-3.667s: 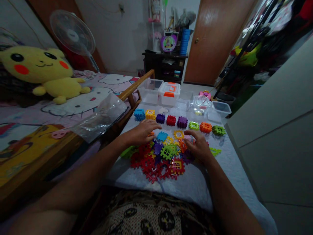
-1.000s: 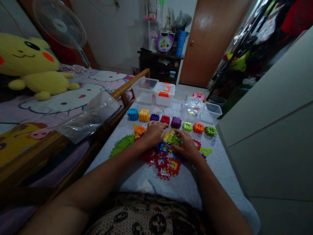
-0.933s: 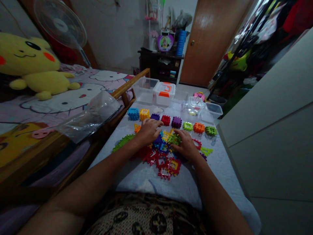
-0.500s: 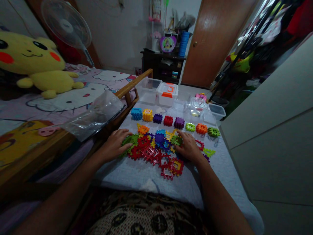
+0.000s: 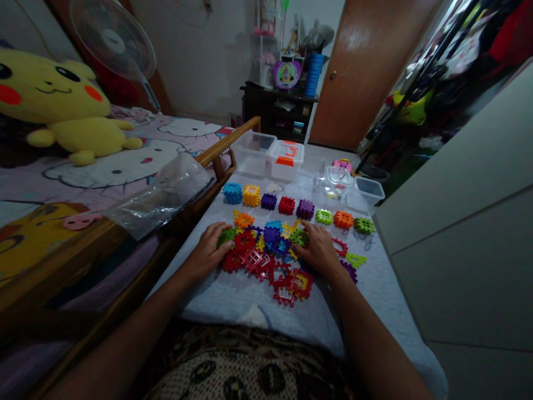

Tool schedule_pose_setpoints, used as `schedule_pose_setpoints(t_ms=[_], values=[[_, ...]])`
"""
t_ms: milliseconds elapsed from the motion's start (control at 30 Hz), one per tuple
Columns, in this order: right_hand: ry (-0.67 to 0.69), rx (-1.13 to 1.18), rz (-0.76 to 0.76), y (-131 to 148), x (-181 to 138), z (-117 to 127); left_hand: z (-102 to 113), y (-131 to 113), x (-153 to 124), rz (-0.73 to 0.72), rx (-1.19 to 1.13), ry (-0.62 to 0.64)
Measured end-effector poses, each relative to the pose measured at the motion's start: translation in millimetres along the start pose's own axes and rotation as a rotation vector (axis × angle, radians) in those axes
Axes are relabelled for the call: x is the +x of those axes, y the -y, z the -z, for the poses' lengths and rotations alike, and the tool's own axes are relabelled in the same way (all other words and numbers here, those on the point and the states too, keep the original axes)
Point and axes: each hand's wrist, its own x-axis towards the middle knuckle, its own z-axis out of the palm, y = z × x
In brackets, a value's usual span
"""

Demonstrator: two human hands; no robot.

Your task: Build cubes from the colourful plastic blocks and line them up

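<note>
A heap of flat plastic interlocking building pieces lies on the cloth-covered table, with red pieces (image 5: pixel 254 258) towards the front and blue pieces (image 5: pixel 272 233) in the middle. At its left side, my left hand (image 5: pixel 210 247) is closed around green building pieces (image 5: pixel 226 237), thumb in front and fingers behind. On the other side my right hand (image 5: pixel 320 249) has its thumb and fingers around a green building piece (image 5: pixel 298 238). Past my right hand lie a lime triangular piece (image 5: pixel 357 259) and a purple piece (image 5: pixel 348 271).
Behind the heap runs a row of single-colour stacks, from a blue stack (image 5: pixel 232 193) to an olive-green stack (image 5: pixel 363 225). Clear plastic boxes, one with an orange-handled lid (image 5: pixel 287 151), stand at the table's back. A wooden bed rail (image 5: pixel 227 141) borders the left, a pale cabinet (image 5: pixel 466 222) the right.
My left hand has moved slightly right, and the green pieces there are bunched closer to the red ones. My right hand has shifted slightly left, showing more of the purple piece.
</note>
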Motion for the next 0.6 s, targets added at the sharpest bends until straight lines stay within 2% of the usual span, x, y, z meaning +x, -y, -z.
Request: schedule_pose_setpoints(t_ms=[200, 367, 600], values=[[-0.056, 0.027, 0.003, 2, 4, -1, 5, -7, 5, -0.010, -0.057, -0.038], [-0.028, -0.034, 0.011, 6, 4, 2, 9, -4, 10, -0.003, -0.080, -0.089], [-0.007, -0.074, -0.021, 7, 2, 3, 2, 1, 10, 0.000, -0.124, -0.140]])
